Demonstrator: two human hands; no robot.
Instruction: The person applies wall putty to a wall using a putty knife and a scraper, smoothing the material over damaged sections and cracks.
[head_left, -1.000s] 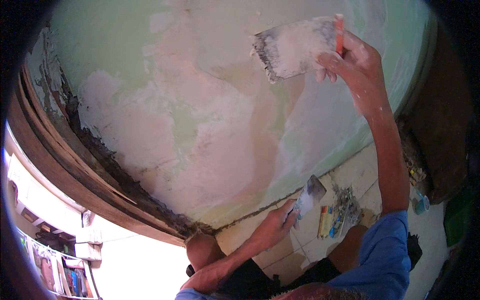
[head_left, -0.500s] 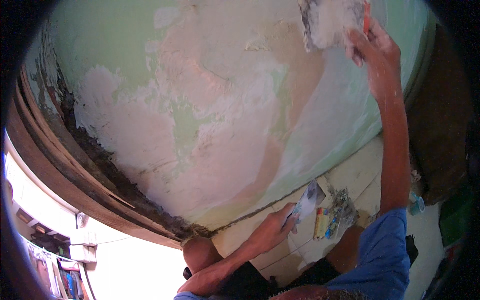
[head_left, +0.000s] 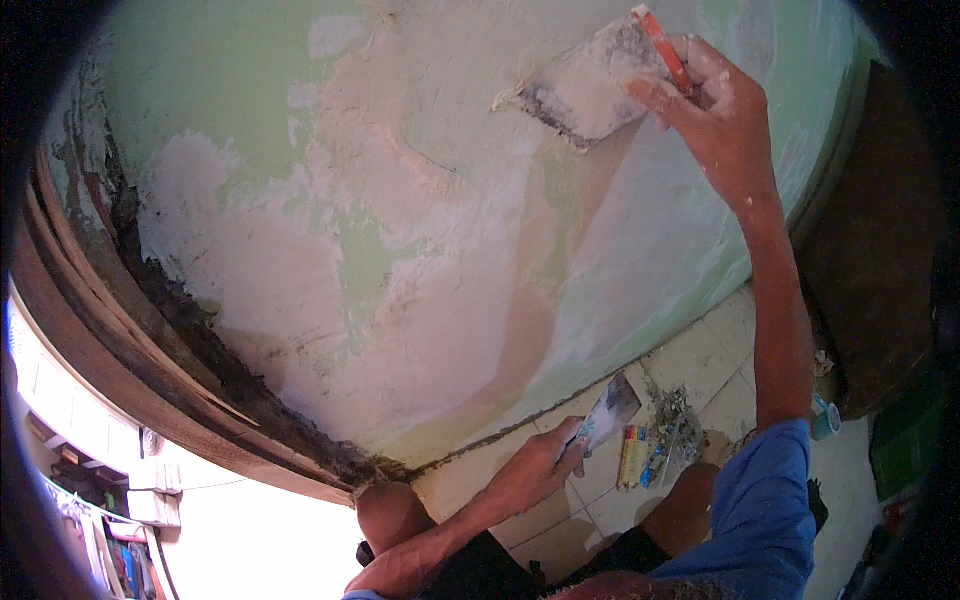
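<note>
Pinching a putty-smeared blade (head_left: 592, 88) by its orange edge, the right hand (head_left: 718, 112) is at one o'clock, over the patchy wall (head_left: 440, 290). At five o'clock, the left hand (head_left: 543, 464) wraps round a narrower scraper (head_left: 610, 412) pointing toward four.

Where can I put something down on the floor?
The tiled floor looks bare between the knees, below the left hand. A smaller bare strip lies between the foot of the wall and the left forearm. Right of the left hand's scraper it's crowded: a colourful pack and crumpled clear plastic.
</note>
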